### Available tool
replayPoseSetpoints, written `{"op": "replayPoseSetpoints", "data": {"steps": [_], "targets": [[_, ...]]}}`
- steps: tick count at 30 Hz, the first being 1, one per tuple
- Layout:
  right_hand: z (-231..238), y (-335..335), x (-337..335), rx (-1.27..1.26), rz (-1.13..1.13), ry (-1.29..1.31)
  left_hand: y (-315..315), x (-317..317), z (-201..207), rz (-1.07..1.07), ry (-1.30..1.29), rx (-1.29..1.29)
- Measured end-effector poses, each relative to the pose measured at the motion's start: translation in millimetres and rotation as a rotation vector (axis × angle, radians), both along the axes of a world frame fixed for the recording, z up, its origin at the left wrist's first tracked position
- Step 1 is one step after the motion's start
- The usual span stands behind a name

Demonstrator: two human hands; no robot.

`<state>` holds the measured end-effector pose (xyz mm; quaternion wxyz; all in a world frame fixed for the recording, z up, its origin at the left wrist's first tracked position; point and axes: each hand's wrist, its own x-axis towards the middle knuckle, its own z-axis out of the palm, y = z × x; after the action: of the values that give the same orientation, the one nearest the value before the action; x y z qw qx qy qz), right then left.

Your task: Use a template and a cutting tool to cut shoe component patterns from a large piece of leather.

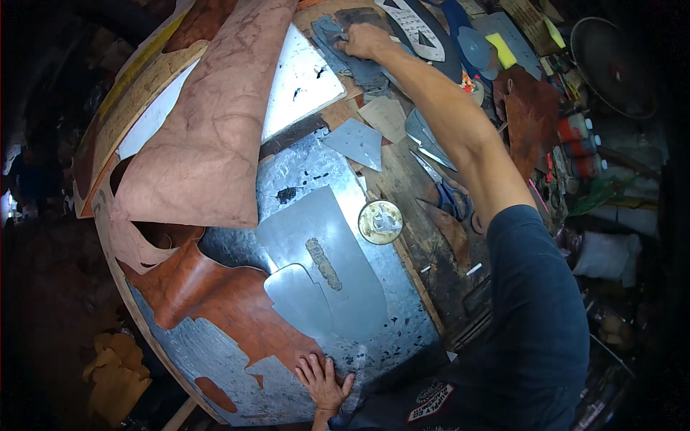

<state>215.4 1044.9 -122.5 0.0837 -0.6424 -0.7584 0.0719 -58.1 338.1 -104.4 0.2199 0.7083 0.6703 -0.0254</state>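
Observation:
My left hand (pixel 327 384) lies with fingers spread at the near edge of the worktable, its fingertips on the corner of a brown leather hide (pixel 215 284). Reaching far across the table, my right hand (pixel 365 42) has its fingers curled on a blue-grey scrap (pixel 332 34) in a pile of dark scraps. What lies under its fingers is partly hidden. Between the hands, a large grey pattern piece (pixel 352 251) with a rough glue-like patch lies flat, and a smaller rounded grey piece (pixel 298 294) overlaps it.
A rolled pale-brown hide (pixel 208 115) covers the left side. Near the middle stands a round tin (pixel 381 221). Blue-handled scissors (pixel 451 200) lie under my right arm. Red bottles (pixel 578 147), a yellow sponge (pixel 501 50) and a dark round pan (pixel 614 68) are at the right.

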Motion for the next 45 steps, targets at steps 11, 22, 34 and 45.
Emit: {"op": "replayPoseSetpoints", "data": {"steps": [11, 22, 34, 45], "targets": [[101, -121, 29, -0.136, -0.08, 0.848, -1, -5, 2, 0.0, 0.043, 0.015], [6, -137, 69, 0.002, -0.055, -0.056, 2, -1, -2, -0.007, 0.048, 0.018], [17, -106, 79, -0.087, -0.056, -0.27, 1, -2, -2, -0.006, 0.043, -0.005], [13, -103, 12, -0.139, -0.135, -0.089, 1, -1, -1, -0.006, 0.065, 0.013]]}}
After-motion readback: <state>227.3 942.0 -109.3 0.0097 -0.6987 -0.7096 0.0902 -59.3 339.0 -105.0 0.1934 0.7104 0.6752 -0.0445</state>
